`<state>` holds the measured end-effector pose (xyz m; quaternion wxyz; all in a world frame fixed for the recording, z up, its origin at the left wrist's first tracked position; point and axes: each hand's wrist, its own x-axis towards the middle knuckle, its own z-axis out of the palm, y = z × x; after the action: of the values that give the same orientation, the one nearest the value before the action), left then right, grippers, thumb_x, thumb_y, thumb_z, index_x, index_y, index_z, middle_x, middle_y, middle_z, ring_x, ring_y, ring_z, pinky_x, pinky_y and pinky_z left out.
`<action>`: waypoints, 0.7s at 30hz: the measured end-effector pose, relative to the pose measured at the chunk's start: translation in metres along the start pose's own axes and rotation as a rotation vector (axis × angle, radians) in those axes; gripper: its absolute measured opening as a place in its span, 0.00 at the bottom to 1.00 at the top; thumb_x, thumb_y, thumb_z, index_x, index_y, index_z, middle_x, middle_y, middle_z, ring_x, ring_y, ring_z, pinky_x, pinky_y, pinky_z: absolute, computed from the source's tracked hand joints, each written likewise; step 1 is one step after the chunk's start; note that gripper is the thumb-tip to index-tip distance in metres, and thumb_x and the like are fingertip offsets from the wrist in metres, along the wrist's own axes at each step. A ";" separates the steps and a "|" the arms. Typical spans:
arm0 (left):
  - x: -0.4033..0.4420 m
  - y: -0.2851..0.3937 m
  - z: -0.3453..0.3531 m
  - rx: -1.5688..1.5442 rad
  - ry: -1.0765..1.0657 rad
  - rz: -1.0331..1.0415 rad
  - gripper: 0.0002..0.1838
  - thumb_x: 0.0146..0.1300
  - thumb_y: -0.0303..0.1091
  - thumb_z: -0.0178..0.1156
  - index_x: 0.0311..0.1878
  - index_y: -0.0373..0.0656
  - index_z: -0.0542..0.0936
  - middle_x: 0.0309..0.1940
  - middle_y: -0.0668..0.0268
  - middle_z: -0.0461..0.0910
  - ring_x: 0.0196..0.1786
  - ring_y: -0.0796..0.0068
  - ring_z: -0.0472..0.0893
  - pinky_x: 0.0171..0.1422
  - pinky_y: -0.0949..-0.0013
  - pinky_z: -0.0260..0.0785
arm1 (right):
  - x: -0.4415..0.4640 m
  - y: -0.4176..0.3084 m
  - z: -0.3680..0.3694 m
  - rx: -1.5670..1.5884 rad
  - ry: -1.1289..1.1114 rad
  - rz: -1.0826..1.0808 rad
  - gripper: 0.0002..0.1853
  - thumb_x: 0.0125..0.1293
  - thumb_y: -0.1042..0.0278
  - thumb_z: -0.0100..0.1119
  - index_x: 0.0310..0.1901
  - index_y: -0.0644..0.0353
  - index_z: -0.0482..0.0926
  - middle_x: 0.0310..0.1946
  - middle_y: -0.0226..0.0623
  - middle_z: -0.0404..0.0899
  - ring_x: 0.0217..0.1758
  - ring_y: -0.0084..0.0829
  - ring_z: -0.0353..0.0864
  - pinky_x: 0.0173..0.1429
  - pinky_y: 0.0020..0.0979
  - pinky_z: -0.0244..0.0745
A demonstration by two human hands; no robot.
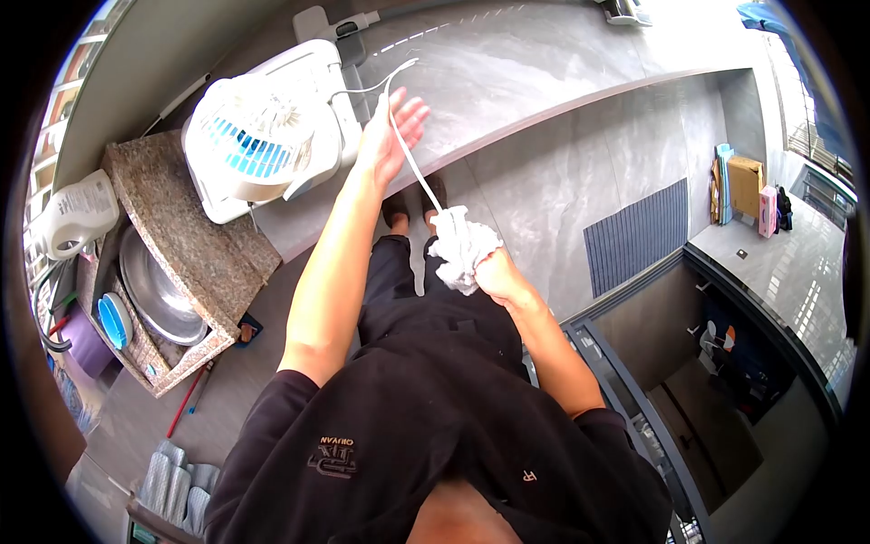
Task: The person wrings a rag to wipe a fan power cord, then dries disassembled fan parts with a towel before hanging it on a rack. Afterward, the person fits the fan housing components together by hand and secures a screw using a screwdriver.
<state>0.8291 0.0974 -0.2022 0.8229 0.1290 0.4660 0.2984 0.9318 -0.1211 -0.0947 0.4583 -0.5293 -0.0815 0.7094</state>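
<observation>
My left hand point(391, 138) is raised near the edge of the grey counter, palm up with its fingers stretched out. Across its palm runs a thin white cord point(412, 163), which passes down toward a crumpled white cloth point(462, 245). My right hand point(504, 276) is closed around that cloth in front of my dark trousers. Just left of my left hand, a white fan point(258, 136) with blue slats rests on the counter; a thin cord also leads from its side toward my left hand. Whether the two stretches of cord join is hard to make out.
On the left are a granite sink point(186, 227) with a metal basin point(159, 286), a white jug point(83, 216) and a blue brush point(115, 319). A grey counter point(507, 72) runs along the top. Cardboard point(745, 188) stands at right, beyond a dark vent grille point(637, 238).
</observation>
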 end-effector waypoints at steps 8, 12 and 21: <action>-0.081 -0.035 0.013 0.099 -0.317 -0.114 0.24 0.84 0.48 0.43 0.51 0.36 0.80 0.50 0.52 0.84 0.58 0.60 0.82 0.70 0.57 0.71 | 0.049 -0.013 0.006 -0.001 0.131 -0.090 0.08 0.77 0.70 0.53 0.49 0.60 0.81 0.35 0.26 0.80 0.34 0.16 0.77 0.35 0.23 0.73; -0.076 -0.034 0.018 0.265 -0.155 0.081 0.22 0.84 0.44 0.44 0.39 0.38 0.79 0.41 0.58 0.86 0.48 0.67 0.83 0.61 0.63 0.74 | 0.059 -0.018 0.006 0.054 0.059 -0.020 0.10 0.77 0.70 0.53 0.53 0.60 0.80 0.39 0.30 0.82 0.34 0.19 0.80 0.32 0.23 0.74; -0.009 -0.004 -0.005 0.435 0.028 0.289 0.20 0.83 0.48 0.46 0.33 0.53 0.75 0.34 0.73 0.81 0.44 0.77 0.84 0.49 0.70 0.67 | 0.026 -0.011 0.007 -0.034 -0.042 -0.083 0.13 0.72 0.78 0.59 0.56 0.60 0.79 0.42 0.32 0.83 0.40 0.21 0.84 0.39 0.25 0.81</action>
<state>0.8222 0.0881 -0.2006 0.7182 0.3639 0.5071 0.3075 0.9317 -0.0934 -0.1026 0.4764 -0.5182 -0.1249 0.6993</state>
